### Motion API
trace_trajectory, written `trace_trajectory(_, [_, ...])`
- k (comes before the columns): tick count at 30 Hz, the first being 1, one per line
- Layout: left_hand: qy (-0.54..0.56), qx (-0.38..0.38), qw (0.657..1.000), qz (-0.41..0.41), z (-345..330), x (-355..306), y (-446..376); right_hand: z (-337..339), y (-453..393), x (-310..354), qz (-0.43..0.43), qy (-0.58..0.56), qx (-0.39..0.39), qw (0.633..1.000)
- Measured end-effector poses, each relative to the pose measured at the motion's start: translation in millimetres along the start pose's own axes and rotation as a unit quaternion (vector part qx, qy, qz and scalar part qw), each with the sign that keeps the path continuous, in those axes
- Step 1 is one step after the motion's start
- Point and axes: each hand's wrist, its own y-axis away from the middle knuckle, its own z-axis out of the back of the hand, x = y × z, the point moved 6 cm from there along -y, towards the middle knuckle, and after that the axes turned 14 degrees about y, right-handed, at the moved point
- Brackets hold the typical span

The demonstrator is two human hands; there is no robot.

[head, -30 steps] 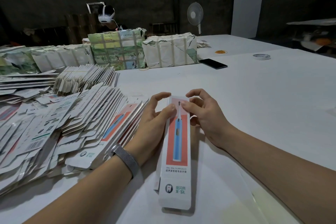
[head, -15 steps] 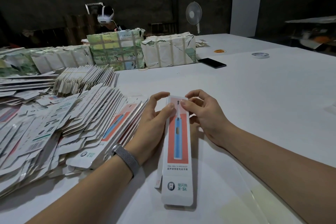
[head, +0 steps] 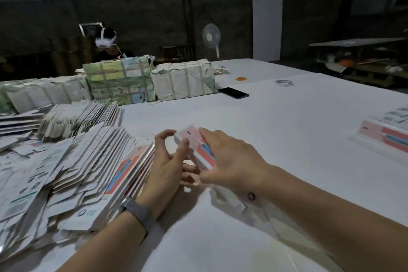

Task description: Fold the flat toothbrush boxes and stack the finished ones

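Note:
A folded toothbrush box [head: 194,143], white with a pink and red panel, is lifted off the white table [head: 287,139] and blurred. My right hand [head: 231,161] grips it from above, covering its near half. My left hand [head: 167,161] is just left of it, fingers loosely spread, fingertips near the box's far end. A large heap of flat boxes [head: 66,172] lies to the left. Finished boxes [head: 384,137] lie stacked at the right edge.
Wrapped paper bundles [head: 183,79] stand at the back of the table. A black phone [head: 234,93], a tape roll [head: 284,83] and an orange ring [head: 241,78] lie beyond. A person with a headset [head: 106,40] sits behind the bundles, and a fan [head: 211,36] stands further back.
The box lay flat on the table under both hands' fingertips; now my right hand has lifted it and swung it rightward. The view has turned right, showing the finished stack.

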Motion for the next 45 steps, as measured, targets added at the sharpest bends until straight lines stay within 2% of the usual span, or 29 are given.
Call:
trace_trajectory(5, [-0.078, 0.034, 0.996, 0.012, -3.6, 5.2, 2.3, 16.6, 31.2, -105.6, -0.128, 0.067, 0.075, 0.987])
trace_trajectory(10, [-0.092, 0.055, 0.994, 0.01, 2.4, 9.9, -2.1, 30.9, 96.0, -239.4, -0.287, 0.176, 0.134, 0.932])
trace_trajectory(15, [-0.08, 0.029, 0.996, 0.039, 12.0, 22.2, -12.0, 57.7, 150.2, -328.2, -0.376, 0.276, 0.083, 0.881])
trace_trajectory(19, [-0.094, 0.028, 0.994, 0.043, 12.1, 20.4, -10.3, 61.6, 153.4, -343.3, -0.376, 0.354, 0.068, 0.853])
trace_trajectory(21, [-0.1, 0.021, 0.994, 0.04, 8.0, 16.3, -6.0, 59.5, 141.2, -332.9, -0.354, 0.345, 0.041, 0.868])
trace_trajectory(24, [-0.117, 0.026, 0.992, 0.032, 0.7, 11.1, 0.3, 55.4, 111.8, -293.4, -0.3, 0.284, 0.007, 0.911])
trace_trajectory(27, [-0.161, 0.029, 0.986, 0.014, -6.7, 3.6, 6.7, 47.1, 75.6, -231.9, -0.241, 0.161, -0.029, 0.957])
trace_trajectory(29, [-0.225, 0.03, 0.974, -0.026, -12.9, -3.7, 11.6, 35.9, 51.6, -184.0, -0.201, 0.058, -0.029, 0.977])
trace_trajectory(33, [-0.388, 0.016, 0.909, -0.15, -21.4, -23.4, 20.8, 10.8, 7.0, -83.2, -0.097, -0.077, -0.004, 0.992])
trace_trajectory(35, [-0.493, 0.023, 0.845, -0.205, -25.1, -32.8, 24.5, -0.8, -8.3, -42.5, -0.056, -0.118, 0.005, 0.991])
trace_trajectory(37, [-0.608, 0.026, 0.764, -0.213, -22.0, -35.9, 23.7, -12.6, -14.8, -13.9, -0.034, -0.164, -0.002, 0.986])
trace_trajectory(39, [-0.72, -0.001, 0.683, -0.124, -4.0, -33.1, 15.9, -23.9, -14.2, -0.2, -0.025, -0.206, -0.028, 0.978])
trace_trajectory(41, [-0.778, -0.023, 0.628, -0.006, 19.7, -33.0, 9.0, -33.7, -10.3, 2.5, -0.018, -0.227, -0.04, 0.973])
trace_trajectory(43, [-0.792, -0.025, 0.608, 0.057, 36.1, -34.1, 6.0, -37.3, -7.9, -1.2, -0.013, -0.269, -0.049, 0.962])
trace_trajectory(45, [-0.797, -0.014, 0.599, 0.076, 40.2, -34.1, 5.7, -38.7, -8.8, -3.9, -0.011, -0.295, -0.048, 0.954])
